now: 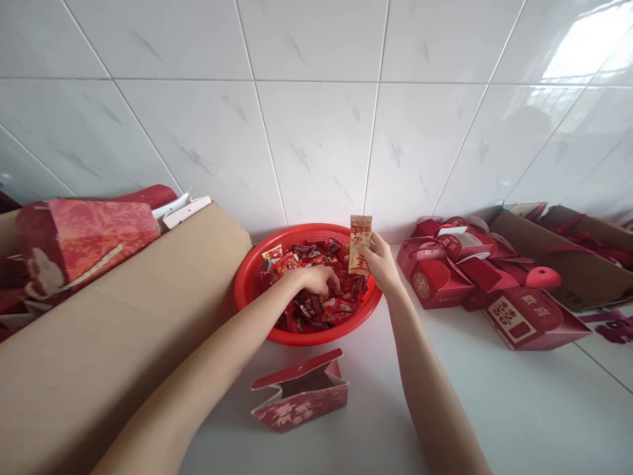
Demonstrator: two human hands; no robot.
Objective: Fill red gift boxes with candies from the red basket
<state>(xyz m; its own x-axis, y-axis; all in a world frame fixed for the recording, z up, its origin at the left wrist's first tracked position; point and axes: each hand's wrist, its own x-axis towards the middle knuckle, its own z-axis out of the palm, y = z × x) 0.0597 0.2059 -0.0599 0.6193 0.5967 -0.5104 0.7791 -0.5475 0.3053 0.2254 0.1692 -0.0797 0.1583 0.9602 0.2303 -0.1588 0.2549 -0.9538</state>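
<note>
A red plastic basket [252, 335] against the tiled wall is full of small wrapped candies [309, 305], mostly red. My left hand [321, 282] is down among them with its fingers curled, and whatever its fingertips grip is hidden. Over the basket's right rim, my right hand [378, 260] pinches a gold snack packet [360, 241] with red characters, held upright. In front of the basket stands a small red gift box [306, 399] with its top open, touched by neither hand.
On the left a large cardboard box [163, 290] holds red gift bags [93, 244]. To the right, several closed red gift boxes [440, 284] are grouped on the white counter [459, 369]. Another cardboard box [573, 284] with red contents lies beyond them.
</note>
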